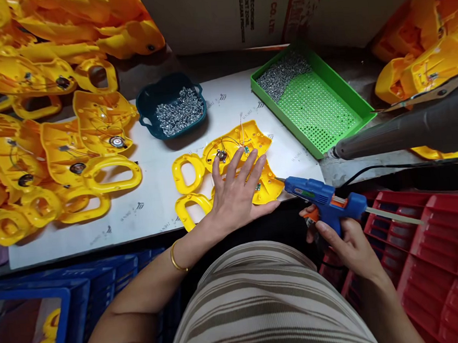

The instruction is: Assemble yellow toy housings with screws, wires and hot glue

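My left hand lies with its fingers spread over two yellow plastic shell halves in front of me. Each half has a ring-shaped handle; wires, a small round speaker and a little green circuit board show inside the upper one. The palm hides much of the lower half. In my right hand is a blue hot glue gun, fingers wrapped round its grip near the orange trigger. A pale glue stick sticks out of its back, and the nozzle points left, close to the lower shell's right end.
A dark teal basin and a green perforated tray hold many small screws. Yellow shells are piled at the left and right. A dark grey cylindrical tool juts in from the right. Blue crates and red crates stand below the table edge.
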`<state>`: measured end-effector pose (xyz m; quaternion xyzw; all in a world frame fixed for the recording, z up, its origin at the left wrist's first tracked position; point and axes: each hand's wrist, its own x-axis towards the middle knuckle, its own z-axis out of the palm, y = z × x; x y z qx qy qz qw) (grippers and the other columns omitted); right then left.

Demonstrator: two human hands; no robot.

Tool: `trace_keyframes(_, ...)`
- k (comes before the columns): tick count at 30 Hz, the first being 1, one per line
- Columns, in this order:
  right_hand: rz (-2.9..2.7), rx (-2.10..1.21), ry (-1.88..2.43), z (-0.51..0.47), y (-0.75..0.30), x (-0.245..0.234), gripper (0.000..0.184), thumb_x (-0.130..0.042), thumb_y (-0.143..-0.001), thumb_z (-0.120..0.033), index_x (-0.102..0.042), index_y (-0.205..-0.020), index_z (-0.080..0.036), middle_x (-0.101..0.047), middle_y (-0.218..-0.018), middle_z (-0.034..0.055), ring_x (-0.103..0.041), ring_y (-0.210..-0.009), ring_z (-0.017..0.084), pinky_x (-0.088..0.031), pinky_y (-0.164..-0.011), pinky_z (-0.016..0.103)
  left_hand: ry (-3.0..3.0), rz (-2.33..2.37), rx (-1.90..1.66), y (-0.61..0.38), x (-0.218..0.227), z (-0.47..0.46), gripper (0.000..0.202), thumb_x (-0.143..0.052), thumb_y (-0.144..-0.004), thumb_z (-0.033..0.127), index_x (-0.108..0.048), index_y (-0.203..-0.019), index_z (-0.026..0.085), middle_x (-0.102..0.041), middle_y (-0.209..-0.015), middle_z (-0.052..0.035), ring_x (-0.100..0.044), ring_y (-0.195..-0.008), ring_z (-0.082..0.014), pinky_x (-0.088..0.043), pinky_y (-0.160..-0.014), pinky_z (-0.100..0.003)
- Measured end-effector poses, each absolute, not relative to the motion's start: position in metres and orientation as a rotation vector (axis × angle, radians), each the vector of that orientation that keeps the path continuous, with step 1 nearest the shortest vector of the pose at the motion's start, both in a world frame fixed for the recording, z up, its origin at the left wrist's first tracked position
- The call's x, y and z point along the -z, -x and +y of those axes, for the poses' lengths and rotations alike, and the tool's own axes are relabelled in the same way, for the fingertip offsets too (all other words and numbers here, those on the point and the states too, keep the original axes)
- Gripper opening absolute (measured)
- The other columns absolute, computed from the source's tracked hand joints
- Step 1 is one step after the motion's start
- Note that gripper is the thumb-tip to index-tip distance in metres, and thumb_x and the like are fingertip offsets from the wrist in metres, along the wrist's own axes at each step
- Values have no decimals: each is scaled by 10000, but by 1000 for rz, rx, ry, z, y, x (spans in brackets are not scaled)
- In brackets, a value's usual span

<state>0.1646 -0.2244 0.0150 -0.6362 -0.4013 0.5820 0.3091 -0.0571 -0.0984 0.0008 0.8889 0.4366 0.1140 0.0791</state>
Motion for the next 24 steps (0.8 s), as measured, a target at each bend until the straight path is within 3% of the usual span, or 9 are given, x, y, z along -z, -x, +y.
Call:
trace_keyframes(7, -1230, -1380, 1838, -226, -167, -22, 340, -513, -908, -485, -638, -968, -174, -665, -638, 23, -469, -446, 107, -324, -389, 238, -2668, 1299, -328, 56, -2, -99, 892, -566, -785, 701, -336, -1493, 210, -446, -1493, -121, -307, -1418, -358, 49, -1169, -575)
trace_keyframes(16, -1349, -1261, 1891, -218, -166, -32, 324, -517, -898, -471, -651, -891, -177, -638, -582, 16, -571, -516, 149, -463, -516, 263, -2691, 1312, -307, 54, -3, -99, 893, -570, -783, 699, -350, -1488, 197, -456, -1487, -119, -318, -1415, -349, 57, -1176, -556)
trace_keyframes(24, -1331, -1300, 1902, -218, -167, -32, 363, -500, -900, -524, -624, -870, -185, -626, -596, 8, -571, -536, 146, -469, -523, 260, -2693, 1313, -314, 54, -1, -99, 880, -548, -796, 709, -347, -1487, 203, -441, -1498, -118, -324, -1413, -336, 79, -1178, -540)
